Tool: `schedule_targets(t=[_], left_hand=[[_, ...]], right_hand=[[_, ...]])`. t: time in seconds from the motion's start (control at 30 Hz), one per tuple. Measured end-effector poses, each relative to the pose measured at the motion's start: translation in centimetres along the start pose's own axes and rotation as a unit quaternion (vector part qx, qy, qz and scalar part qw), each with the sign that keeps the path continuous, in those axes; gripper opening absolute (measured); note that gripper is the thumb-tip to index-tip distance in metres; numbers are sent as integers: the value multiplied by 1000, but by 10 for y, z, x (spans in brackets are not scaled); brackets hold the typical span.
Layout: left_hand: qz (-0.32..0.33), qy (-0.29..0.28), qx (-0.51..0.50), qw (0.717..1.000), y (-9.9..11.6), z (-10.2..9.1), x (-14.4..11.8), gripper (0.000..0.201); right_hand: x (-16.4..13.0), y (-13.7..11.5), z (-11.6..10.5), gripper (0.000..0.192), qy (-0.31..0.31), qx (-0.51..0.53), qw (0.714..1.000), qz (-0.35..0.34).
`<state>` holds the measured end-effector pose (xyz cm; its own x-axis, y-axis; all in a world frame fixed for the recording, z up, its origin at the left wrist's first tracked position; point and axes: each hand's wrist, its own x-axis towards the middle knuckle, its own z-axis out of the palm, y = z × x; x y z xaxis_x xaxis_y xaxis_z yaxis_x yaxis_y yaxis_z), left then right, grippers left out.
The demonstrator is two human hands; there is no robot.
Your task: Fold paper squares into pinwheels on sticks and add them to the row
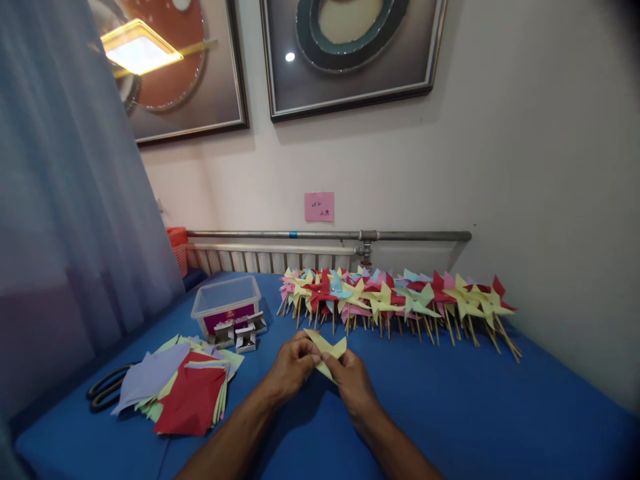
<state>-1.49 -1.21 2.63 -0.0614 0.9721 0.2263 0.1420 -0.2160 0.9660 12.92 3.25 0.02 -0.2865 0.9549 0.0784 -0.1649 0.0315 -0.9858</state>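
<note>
Between my two hands is a pale yellow paper pinwheel (326, 345), partly folded, with pointed corners sticking up. My left hand (295, 360) pinches its left side between thumb and fingers. On the other side, my right hand (351, 377) grips the paper with the thumb on top near the centre. Both hands are just above the blue table cover. My fingers hide part of the paper, and I cannot tell whether a pin is in it.
Left of my hands lie a pile of coloured paper sheets (193, 393) and black-handled scissors (107, 387). Behind are small open boxes (245, 339) and a clear plastic tub (226, 297). Many finished pinwheels (383, 301) on sticks lie along the back right, by the wall.
</note>
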Motion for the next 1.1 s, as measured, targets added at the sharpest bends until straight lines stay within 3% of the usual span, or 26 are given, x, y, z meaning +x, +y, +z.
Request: schedule_targets(t=[0.33,0.7,1.1], left_hand=[[-16,26,3,1000,3,6,0,21],[-22,93,44,994,-1,14,-3,14],[-27,89,-15,996,4,13,-3,21]], right_hand=[[-2,-2,1,39,2,-5,1000,-5],[5,7,-2,35,6,10,1000,-11],[2,3,-4,36,-8,-20,999,-31]])
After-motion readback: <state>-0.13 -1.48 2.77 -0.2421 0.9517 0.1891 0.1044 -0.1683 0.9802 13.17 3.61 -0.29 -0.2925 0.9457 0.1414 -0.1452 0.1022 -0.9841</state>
